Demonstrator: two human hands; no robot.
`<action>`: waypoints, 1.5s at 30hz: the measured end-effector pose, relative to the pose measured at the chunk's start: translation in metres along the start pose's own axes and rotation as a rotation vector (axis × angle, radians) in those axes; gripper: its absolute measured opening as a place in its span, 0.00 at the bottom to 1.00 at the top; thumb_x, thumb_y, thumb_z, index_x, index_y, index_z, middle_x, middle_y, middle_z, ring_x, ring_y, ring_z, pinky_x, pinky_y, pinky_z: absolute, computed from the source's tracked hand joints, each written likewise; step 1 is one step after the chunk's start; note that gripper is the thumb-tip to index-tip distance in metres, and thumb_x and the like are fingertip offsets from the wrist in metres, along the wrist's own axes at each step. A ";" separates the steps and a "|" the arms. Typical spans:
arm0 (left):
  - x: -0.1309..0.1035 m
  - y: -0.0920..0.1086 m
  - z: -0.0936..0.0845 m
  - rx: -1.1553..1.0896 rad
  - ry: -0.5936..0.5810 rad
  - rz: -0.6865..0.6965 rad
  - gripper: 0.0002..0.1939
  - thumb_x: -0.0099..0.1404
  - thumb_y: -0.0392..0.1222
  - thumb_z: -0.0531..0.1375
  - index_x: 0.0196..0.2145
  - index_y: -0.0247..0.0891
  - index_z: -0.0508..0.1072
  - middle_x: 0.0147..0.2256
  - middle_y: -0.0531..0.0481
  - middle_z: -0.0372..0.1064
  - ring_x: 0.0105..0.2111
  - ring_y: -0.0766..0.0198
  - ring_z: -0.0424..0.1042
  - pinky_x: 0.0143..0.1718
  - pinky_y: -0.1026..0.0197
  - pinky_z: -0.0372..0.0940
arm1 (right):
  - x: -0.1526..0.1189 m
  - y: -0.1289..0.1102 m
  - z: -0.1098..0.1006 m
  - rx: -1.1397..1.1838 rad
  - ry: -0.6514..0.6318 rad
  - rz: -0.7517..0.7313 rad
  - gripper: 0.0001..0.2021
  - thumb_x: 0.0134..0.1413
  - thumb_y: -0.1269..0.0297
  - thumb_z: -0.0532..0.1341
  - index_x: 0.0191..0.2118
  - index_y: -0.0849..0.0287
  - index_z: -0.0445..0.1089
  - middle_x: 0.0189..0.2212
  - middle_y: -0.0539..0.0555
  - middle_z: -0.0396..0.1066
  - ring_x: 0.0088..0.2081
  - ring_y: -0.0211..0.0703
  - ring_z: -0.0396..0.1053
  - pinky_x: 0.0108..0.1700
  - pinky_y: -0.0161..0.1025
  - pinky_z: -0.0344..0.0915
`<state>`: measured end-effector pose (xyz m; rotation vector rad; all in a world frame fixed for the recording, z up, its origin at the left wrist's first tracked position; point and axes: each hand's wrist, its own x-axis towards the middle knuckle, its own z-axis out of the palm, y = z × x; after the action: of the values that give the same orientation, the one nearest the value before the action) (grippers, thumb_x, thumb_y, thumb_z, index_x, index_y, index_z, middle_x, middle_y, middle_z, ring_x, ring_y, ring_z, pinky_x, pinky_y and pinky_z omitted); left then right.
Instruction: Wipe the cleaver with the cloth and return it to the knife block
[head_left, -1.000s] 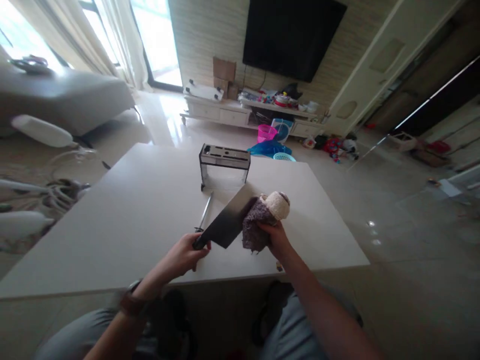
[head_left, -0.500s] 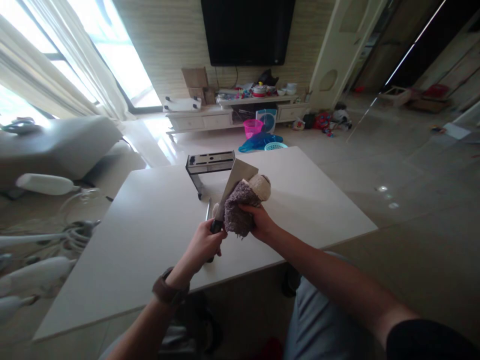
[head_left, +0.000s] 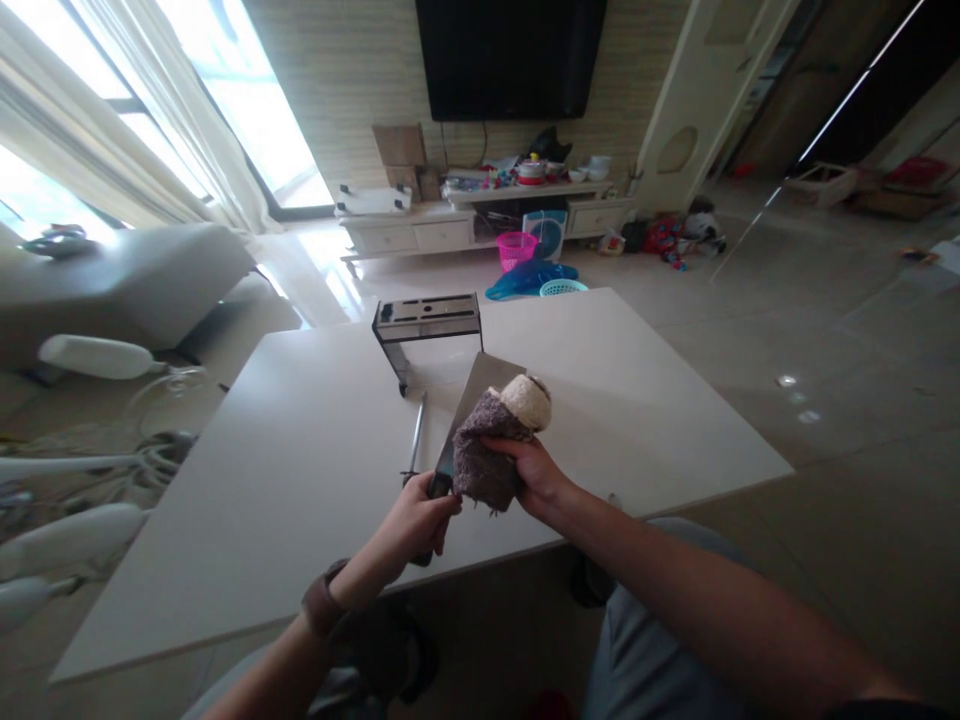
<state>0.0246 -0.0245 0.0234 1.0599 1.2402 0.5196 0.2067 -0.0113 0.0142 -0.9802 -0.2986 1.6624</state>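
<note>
My left hand (head_left: 415,518) is closed round the dark handle of a cleaver (head_left: 491,370), whose broad blade points up and away over the table. Bunched in my right hand (head_left: 529,468) is a cloth (head_left: 487,445), brown-grey with a cream part at its far end. The cloth lies against the blade and hides much of it. A sharpening steel (head_left: 418,435) lies on the table just beyond my left hand, its lower end partly covered by that hand. Past the blade stands an empty metal-topped knife block (head_left: 427,312) with slots in its top.
The white table (head_left: 300,450) spreads under both hands. White lamp-like pieces (head_left: 97,356) and cables are at the left. Beyond the table are a pink basket (head_left: 516,250), a blue plastic item (head_left: 531,278) and a low cabinet (head_left: 412,235) beneath a television (head_left: 514,60).
The view has shifted, so the cleaver and both hands appear lower in the frame. The cloth has slid slightly along the blade. More of the sharpening steel shows now.
</note>
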 end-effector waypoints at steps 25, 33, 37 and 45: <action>-0.020 0.016 -0.017 -0.077 0.047 0.165 0.12 0.50 0.42 0.66 0.32 0.39 0.69 0.11 0.62 0.58 0.09 0.72 0.52 0.13 0.69 0.49 | -0.002 -0.038 0.026 -0.102 -0.091 -0.265 0.22 0.32 0.71 0.77 0.40 0.60 0.80 0.38 0.53 0.83 0.42 0.52 0.81 0.55 0.52 0.76; -0.011 0.011 -0.012 -0.078 0.100 0.212 0.11 0.48 0.43 0.63 0.25 0.42 0.63 0.11 0.61 0.58 0.09 0.72 0.53 0.11 0.69 0.48 | -0.011 -0.015 0.042 -0.172 -0.143 -0.218 0.25 0.28 0.68 0.78 0.40 0.60 0.80 0.40 0.54 0.84 0.42 0.51 0.80 0.52 0.50 0.76; -0.011 0.006 -0.012 -0.091 0.105 0.210 0.08 0.46 0.41 0.60 0.23 0.42 0.62 0.10 0.61 0.57 0.09 0.73 0.52 0.10 0.69 0.49 | -0.016 -0.007 0.042 -0.204 -0.161 -0.173 0.26 0.26 0.69 0.79 0.40 0.60 0.80 0.41 0.55 0.84 0.44 0.51 0.80 0.55 0.51 0.75; -0.007 -0.001 -0.020 -0.071 0.122 0.210 0.08 0.44 0.40 0.58 0.25 0.41 0.65 0.10 0.61 0.58 0.08 0.72 0.53 0.09 0.71 0.48 | -0.016 0.003 0.038 -0.236 -0.169 -0.163 0.29 0.23 0.70 0.81 0.41 0.61 0.79 0.40 0.56 0.84 0.44 0.52 0.80 0.55 0.52 0.74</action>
<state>0.0034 -0.0233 0.0269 1.1177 1.2135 0.7932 0.1770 -0.0154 0.0431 -0.9612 -0.6831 1.5868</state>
